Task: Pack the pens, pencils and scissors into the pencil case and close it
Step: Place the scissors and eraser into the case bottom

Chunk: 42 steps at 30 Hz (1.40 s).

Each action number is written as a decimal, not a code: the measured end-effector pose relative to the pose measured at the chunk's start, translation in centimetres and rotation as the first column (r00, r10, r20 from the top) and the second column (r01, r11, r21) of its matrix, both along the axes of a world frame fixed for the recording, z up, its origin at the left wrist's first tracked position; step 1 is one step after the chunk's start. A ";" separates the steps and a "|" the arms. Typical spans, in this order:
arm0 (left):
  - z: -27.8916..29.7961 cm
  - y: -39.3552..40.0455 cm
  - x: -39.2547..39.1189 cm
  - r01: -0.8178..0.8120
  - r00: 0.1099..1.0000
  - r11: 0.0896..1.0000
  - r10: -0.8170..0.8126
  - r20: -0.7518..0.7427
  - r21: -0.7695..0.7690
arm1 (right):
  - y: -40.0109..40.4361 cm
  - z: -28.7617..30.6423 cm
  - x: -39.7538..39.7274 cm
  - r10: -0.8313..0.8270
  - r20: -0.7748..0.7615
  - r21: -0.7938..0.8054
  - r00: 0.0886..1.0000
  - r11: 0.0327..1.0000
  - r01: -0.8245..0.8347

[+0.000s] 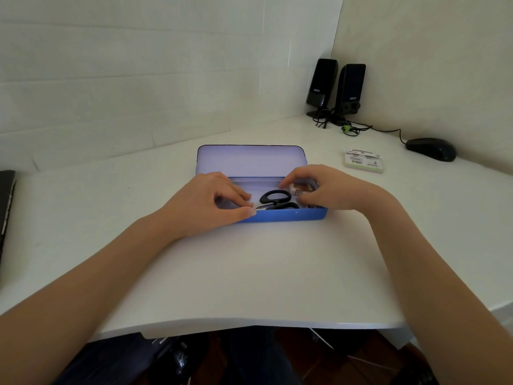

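Observation:
A blue pencil case [288, 215] lies open in the middle of the white desk, its lid [251, 160] raised toward the wall. Black-handled scissors [274, 200] lie inside it. My left hand [206, 202] reaches into the case's left half, fingers and thumb pinching the scissors' blade end. My right hand [329, 187] reaches into the right half and pinches a small pale and brown object [301, 188]; I cannot tell what it is. Pens and pencils are hidden, if any lie under my hands.
Two black speakers [336, 90] with tangled cables stand in the back right corner. A black mouse [431, 149] and a small packet [363, 160] lie right of the case. A dark device [6, 207] sits at the left edge. The desk's front edge [249, 323] is near me.

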<state>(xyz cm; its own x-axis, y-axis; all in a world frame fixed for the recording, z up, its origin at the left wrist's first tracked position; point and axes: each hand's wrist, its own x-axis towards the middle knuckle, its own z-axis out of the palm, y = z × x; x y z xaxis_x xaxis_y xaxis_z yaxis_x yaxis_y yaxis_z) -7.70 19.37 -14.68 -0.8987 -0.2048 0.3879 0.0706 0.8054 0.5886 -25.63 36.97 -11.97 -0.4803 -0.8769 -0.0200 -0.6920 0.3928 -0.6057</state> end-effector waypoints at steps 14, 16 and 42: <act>0.0 -1.2 -0.9 -0.338 0.926 0.931 0.355 -0.127 0.138 | 0.7 -2.0 -10.5 -0.606 -0.280 0.054 0.745 0.764 0.642; -0.2 -1.5 -1.0 -0.323 0.932 0.935 0.340 -0.121 0.146 | 0.4 -3.1 -11.0 -0.646 -0.287 0.061 0.707 0.725 0.687; 0.4 -1.1 -0.4 0.038 0.977 0.949 0.030 0.209 -0.313 | -5.2 3.2 4.7 -0.197 0.010 -0.558 0.980 0.812 0.169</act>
